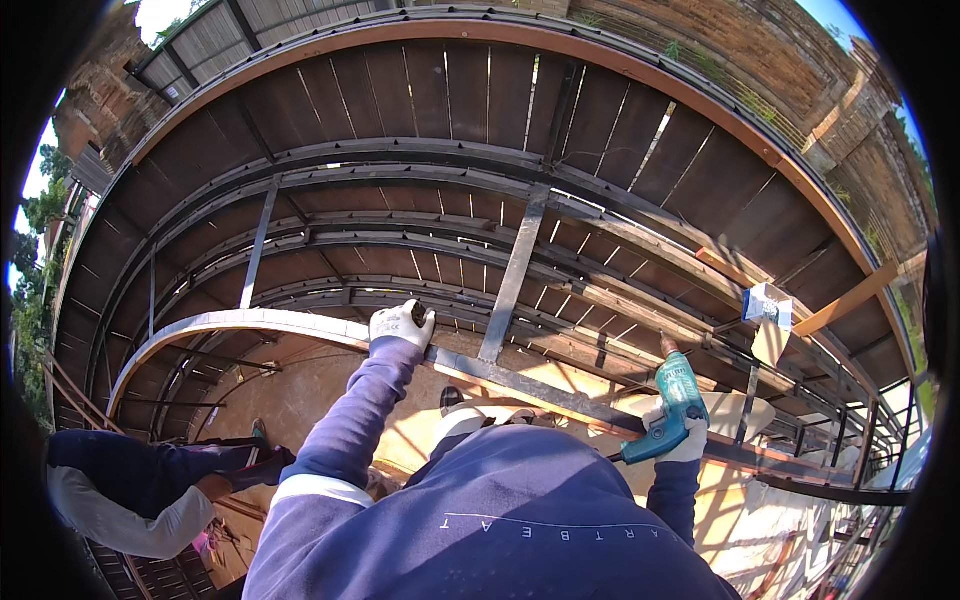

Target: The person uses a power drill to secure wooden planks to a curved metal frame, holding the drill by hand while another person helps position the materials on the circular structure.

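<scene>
Head view. Left hand: white glove, fingers curled at the curved rail; whether they grip it cannot be told. Right hand: white glove, closed around the handle of the drill. Drill: teal, beside the rail, right of the wearer's body, nose pointing away from the wearer. Crossbar: grey metal, meeting the rail between the hands. Planks: dark brown, in curved tiers beyond. Box: blue and white, beyond the drill, to the right. Another person: at left, pale sleeve.
</scene>
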A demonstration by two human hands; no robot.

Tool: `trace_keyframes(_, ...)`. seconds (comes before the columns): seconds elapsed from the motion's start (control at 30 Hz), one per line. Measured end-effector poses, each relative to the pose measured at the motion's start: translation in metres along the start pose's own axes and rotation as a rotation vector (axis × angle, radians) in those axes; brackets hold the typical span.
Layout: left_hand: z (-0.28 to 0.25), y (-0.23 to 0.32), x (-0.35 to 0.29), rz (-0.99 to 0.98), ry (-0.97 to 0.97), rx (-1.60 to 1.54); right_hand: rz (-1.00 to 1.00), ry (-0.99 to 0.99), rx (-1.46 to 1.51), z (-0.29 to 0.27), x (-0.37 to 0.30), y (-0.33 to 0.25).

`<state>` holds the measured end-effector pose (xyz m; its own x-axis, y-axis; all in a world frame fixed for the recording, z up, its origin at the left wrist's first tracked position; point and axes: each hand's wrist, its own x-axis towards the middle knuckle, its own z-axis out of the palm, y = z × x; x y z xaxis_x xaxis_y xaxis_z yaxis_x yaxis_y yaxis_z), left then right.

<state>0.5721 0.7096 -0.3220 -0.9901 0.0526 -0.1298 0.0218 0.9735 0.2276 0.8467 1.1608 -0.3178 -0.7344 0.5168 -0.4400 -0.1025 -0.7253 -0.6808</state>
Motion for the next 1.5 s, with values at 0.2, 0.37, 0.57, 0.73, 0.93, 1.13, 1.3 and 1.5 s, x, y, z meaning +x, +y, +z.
trace_keyframes(0.2, 0.002, -0.001, 0.002, 0.033, 0.052, -0.036, 0.007, 0.024, 0.028, 0.008, 0.003, 0.000)
trace_keyframes(0.37, -0.001, -0.003, -0.004, 0.026, 0.060, -0.061, 0.006, 0.005, 0.006, 0.004, 0.001, 0.002)
trace_keyframes(0.57, -0.005, 0.001, -0.004, -0.005, 0.000, -0.041, 0.006, -0.009, -0.083, 0.011, -0.003, 0.001)
trace_keyframes(0.73, -0.009, 0.002, -0.005, -0.004, -0.024, -0.040, -0.005, 0.061, -0.053, 0.000, 0.003, 0.001)
trace_keyframes(0.93, -0.003, 0.001, 0.000, -0.046, -0.098, -0.027, -0.007, 0.007, -0.020, 0.004, 0.001, 0.000)
trace_keyframes(1.13, -0.001, 0.003, 0.002, -0.038, -0.077, 0.018, -0.044, -0.053, -0.071, -0.020, 0.005, 0.005)
trace_keyframes(1.3, -0.001, 0.003, -0.001, -0.039, -0.084, 0.099, -0.128, -0.130, 0.008, -0.018, -0.003, 0.007)
trace_keyframes(1.5, 0.013, -0.018, -0.009, 0.196, -0.003, 0.055, -0.179, -0.199, 0.079, -0.021, -0.030, 0.010)
